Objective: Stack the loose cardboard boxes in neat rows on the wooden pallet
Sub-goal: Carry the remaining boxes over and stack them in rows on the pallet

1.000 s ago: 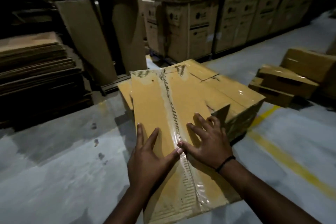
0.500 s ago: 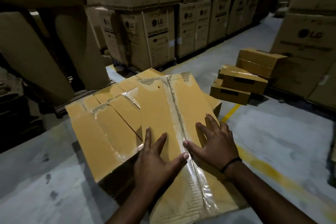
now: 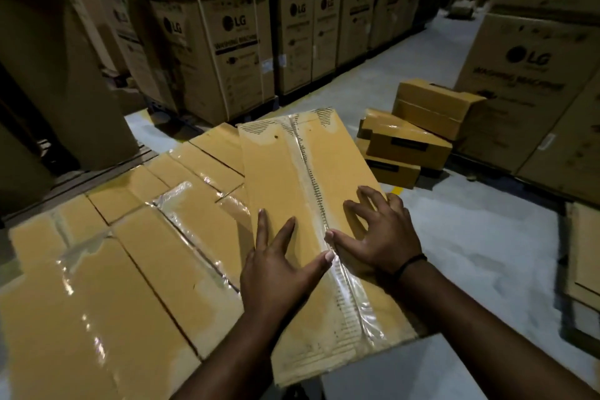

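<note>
Now both hands, left hand and right hand, press flat with fingers spread on the taped box, which has come alongside the stacked row at its right edge; beyond it, loose boxes wait on the floor.

Both hands lie flat, fingers spread, on a long taped cardboard box: the left hand left of its tape seam, the right hand right of it, thumbs nearly meeting. Left of the hands, more taped boxes lie in rows. Beyond the right hand, three loose boxes sit heaped on the floor.
</note>
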A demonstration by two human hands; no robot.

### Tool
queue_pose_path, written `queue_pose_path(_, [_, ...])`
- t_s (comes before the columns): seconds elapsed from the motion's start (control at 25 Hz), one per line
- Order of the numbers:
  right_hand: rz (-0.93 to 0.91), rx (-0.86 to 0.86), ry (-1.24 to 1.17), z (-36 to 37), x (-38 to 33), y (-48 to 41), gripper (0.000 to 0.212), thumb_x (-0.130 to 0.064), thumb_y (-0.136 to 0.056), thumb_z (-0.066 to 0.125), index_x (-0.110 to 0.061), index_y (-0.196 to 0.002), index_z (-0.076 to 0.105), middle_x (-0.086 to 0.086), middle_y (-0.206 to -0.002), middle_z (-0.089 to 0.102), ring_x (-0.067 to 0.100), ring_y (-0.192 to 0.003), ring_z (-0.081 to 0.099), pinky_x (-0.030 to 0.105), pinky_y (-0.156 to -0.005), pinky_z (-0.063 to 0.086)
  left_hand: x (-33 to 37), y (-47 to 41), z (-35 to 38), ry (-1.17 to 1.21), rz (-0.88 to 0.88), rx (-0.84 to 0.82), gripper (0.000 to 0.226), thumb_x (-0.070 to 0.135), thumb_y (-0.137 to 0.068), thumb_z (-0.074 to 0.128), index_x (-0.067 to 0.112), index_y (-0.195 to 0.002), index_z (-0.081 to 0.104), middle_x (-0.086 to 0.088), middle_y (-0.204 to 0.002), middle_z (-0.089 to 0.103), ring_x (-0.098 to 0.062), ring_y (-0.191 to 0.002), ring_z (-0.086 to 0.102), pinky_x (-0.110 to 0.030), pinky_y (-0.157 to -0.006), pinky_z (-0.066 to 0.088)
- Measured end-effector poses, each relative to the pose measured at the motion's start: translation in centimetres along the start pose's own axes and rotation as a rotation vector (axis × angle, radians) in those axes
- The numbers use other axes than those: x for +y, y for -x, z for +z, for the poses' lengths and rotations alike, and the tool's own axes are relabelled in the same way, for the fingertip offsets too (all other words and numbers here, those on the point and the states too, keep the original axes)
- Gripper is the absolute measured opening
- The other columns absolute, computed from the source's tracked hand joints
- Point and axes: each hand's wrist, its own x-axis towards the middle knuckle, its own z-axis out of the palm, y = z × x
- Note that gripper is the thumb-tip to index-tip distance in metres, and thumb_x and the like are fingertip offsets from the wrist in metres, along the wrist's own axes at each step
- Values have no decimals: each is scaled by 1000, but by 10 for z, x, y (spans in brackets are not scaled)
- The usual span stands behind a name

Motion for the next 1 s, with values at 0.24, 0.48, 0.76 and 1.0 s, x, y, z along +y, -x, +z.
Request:
queue_pose_path(0.24, [-62, 26, -8, 32, 11, -100, 84, -90, -72, 40, -34, -128, 67, 0, -150, 49, 38, -130, 40, 50, -104, 40, -7, -93, 25, -33, -38, 4, 100, 99, -63, 51, 52, -151, 36, 23, -167, -9, -24, -145, 40, -48, -108, 46])
queue_pose_path(0.48, [-171, 1, -55, 79, 28, -195, 75, -88, -73, 44, -34, -118, 72, -3, -143, 55, 37, -124, 47, 48, -100, 46, -16, -161, 53, -56, -127, 43, 95, 97, -70, 46, 49, -151, 38, 19, -169, -5, -21, -149, 33, -47, -111, 43])
queue_pose_path(0.76, [-319, -112, -111, 117, 39, -313, 79, -92, -73, 40, -37, -121, 70, -6, -146, 51, 31, -128, 46, 48, -103, 44, -5, -242, 81, -76, -296, 125, 93, 96, -73, 46, 46, -151, 40, 18, -169, -3, -20, -148, 35, -46, -110, 44])
queue_pose_path(1.0, [-468, -142, -170, 130, 36, -392, 71, -85, -78, 45, -35, -122, 69, -4, -147, 51, 33, -131, 45, 50, -105, 43, 5, -286, 96, -128, -387, 209, 92, 94, -74, 47, 47, -153, 35, 19, -169, -8, -20, -148, 34, -48, -108, 46])
